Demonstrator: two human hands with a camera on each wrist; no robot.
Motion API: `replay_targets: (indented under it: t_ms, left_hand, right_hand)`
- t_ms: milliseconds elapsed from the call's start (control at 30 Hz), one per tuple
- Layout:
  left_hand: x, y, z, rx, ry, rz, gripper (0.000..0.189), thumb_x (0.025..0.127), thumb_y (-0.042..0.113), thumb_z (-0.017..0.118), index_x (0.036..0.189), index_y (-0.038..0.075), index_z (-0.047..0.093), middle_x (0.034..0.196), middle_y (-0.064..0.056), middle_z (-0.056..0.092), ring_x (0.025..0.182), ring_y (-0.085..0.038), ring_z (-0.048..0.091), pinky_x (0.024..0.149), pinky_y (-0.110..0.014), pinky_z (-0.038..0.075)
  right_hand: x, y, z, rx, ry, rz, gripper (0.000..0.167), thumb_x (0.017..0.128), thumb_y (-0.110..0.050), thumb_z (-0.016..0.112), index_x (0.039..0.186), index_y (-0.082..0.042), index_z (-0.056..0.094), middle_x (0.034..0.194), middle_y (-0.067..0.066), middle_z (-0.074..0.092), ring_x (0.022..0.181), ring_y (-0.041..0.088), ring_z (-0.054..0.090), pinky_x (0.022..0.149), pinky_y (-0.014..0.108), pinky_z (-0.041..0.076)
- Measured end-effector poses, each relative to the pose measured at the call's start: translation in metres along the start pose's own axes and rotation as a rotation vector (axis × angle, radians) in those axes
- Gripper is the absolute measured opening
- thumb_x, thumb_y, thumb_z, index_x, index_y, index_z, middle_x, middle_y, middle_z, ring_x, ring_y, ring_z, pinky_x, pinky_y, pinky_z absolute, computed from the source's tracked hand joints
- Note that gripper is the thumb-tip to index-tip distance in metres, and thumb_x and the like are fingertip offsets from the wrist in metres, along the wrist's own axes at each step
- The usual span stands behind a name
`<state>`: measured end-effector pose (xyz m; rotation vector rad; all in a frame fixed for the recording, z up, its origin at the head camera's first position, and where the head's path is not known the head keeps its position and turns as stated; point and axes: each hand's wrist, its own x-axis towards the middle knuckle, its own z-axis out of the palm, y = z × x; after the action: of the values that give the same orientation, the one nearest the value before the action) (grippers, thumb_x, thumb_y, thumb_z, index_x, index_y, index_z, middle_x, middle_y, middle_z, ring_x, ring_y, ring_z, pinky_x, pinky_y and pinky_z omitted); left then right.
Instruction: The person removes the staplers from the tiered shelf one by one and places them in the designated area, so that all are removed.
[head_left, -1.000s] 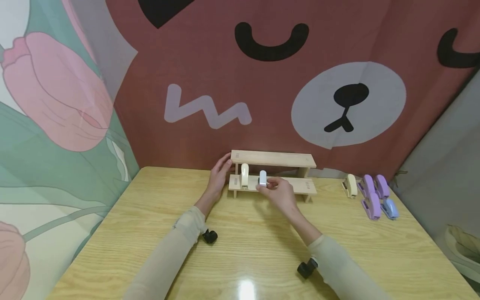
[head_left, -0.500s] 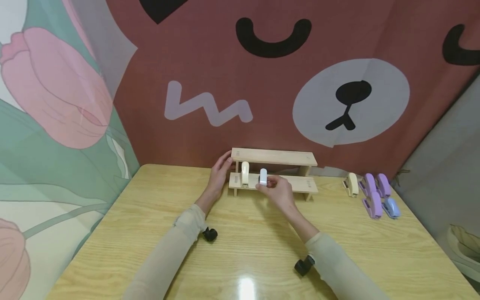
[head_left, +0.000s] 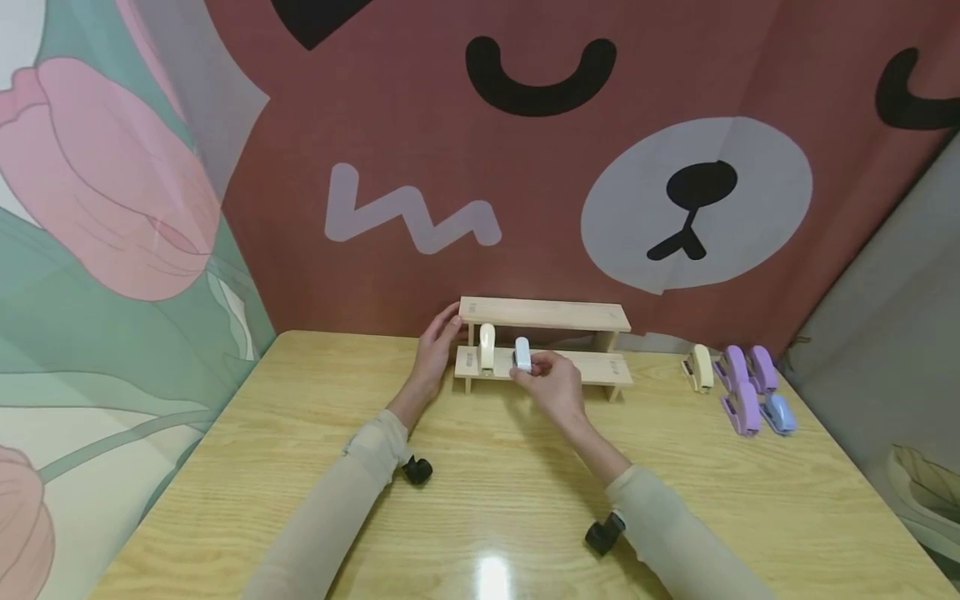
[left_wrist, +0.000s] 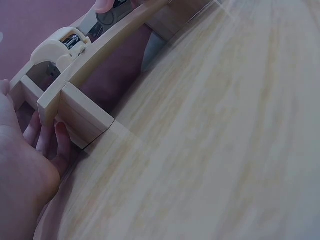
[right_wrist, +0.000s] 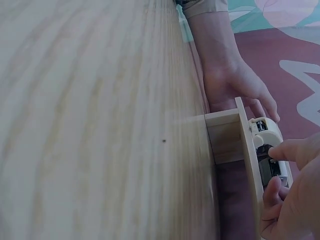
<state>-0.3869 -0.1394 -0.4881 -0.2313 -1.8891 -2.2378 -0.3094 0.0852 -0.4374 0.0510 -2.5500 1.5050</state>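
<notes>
My left hand (head_left: pixel 432 357) grips the left end of a two-tier wooden shelf (head_left: pixel 543 313), thumb and fingers at the side. On its lower tier, near the left end, stands a cream mini stapler (head_left: pixel 487 346). To the right of that, my right hand (head_left: pixel 558 387) pinches a white mini stapler (head_left: pixel 522 353) upright at the lower tier. In the right wrist view, thumb and fingers are at the sides of this white stapler (right_wrist: pixel 271 171), right by the board. The left wrist view shows the cream stapler (left_wrist: pixel 55 48) above the shelf's leg (left_wrist: pixel 86 112).
At the right of the wooden table (head_left: pixel 480 492) lie another cream stapler (head_left: pixel 701 368), several purple staplers (head_left: pixel 743 408) and a blue stapler (head_left: pixel 779 413). A curtain with a bear print (head_left: pixel 405 287) hangs right behind the shelf.
The white stapler tilts slightly at its top in my right hand, staying at the same spot on the lower tier. My left hand keeps its place; the head view shifts a little.
</notes>
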Motion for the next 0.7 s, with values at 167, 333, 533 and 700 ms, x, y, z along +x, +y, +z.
replay_targets:
  t_ms: [167,333,533,700]
  left_hand:
    - [-0.0008,0.0017,0.0001,-0.007,-0.011,-0.004,0.055,0.099,0.054,0.062,0.148,0.029,0.055,0.138,-0.003,0.059,0.12,-0.031,0.06,0.097,-0.05,0.046]
    - [-0.0003,0.0022,0.0004,-0.007,-0.011,-0.013,0.057,0.098,0.055,0.062,0.149,0.03,0.055,0.138,-0.002,0.059,0.121,-0.033,0.059,0.094,-0.05,0.047]
    - [-0.001,0.0023,0.0003,-0.014,-0.001,-0.022,0.055,0.098,0.055,0.063,0.147,0.032,0.056,0.136,0.0,0.06,0.121,-0.033,0.059,0.095,-0.051,0.047]
    - [-0.0017,0.0028,0.0007,-0.014,-0.001,-0.022,0.054,0.098,0.054,0.063,0.147,0.032,0.056,0.137,0.0,0.06,0.121,-0.032,0.059,0.092,-0.051,0.048]
  right_hand:
    - [-0.0006,0.0003,0.0022,0.016,0.047,-0.012,0.033,0.08,-0.019,0.087,0.104,-0.001,0.074,0.086,0.006,0.068,0.075,0.019,0.062,0.061,0.029,0.048]
    - [-0.0011,0.0007,0.0025,0.03,0.076,-0.022,0.031,0.08,-0.018,0.084,0.103,0.0,0.074,0.086,0.007,0.067,0.072,0.019,0.061,0.056,0.028,0.048]
    - [-0.0023,0.0002,0.0017,0.057,0.094,-0.011,0.031,0.08,-0.018,0.083,0.105,-0.001,0.073,0.091,0.009,0.068,0.074,0.021,0.063,0.056,0.028,0.05]
    - [-0.0028,0.0002,0.0003,0.077,0.101,-0.013,0.031,0.081,-0.016,0.083,0.106,0.0,0.073,0.091,0.01,0.067,0.072,0.02,0.063,0.055,0.026,0.05]
